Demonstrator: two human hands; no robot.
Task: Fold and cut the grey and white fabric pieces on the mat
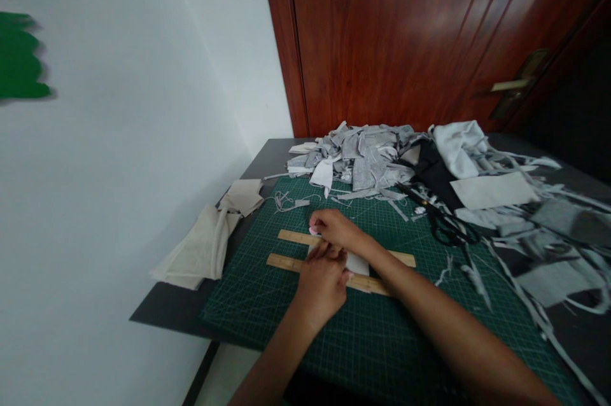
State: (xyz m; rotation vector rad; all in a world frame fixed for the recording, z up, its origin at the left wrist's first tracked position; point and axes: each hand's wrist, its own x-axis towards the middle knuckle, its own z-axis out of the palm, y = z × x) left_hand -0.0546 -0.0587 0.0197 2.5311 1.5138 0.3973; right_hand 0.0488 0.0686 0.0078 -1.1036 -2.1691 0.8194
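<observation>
Two bamboo rulers lie roughly parallel across a light piece of cloth (357,263): the far ruler (292,237) and the near ruler (282,261). My left hand (325,273) lies over the near ruler and the cloth, fingers stretched forward and pressing down. Just beyond it, my right hand (335,228) is closed in a pinch by the far ruler. A small pale pink piece (314,230) shows at its fingertips, too small to name surely. The right forearm crosses above the right part of both rulers and hides some of them.
A green cutting mat (258,304) covers much of the dark table (165,309). Grey fabric scraps (370,154) are heaped at the back. Black scissors (446,224) lie right, beside more scraps (563,228). Folded cream cloth (205,247) hangs near the left edge, by the wall.
</observation>
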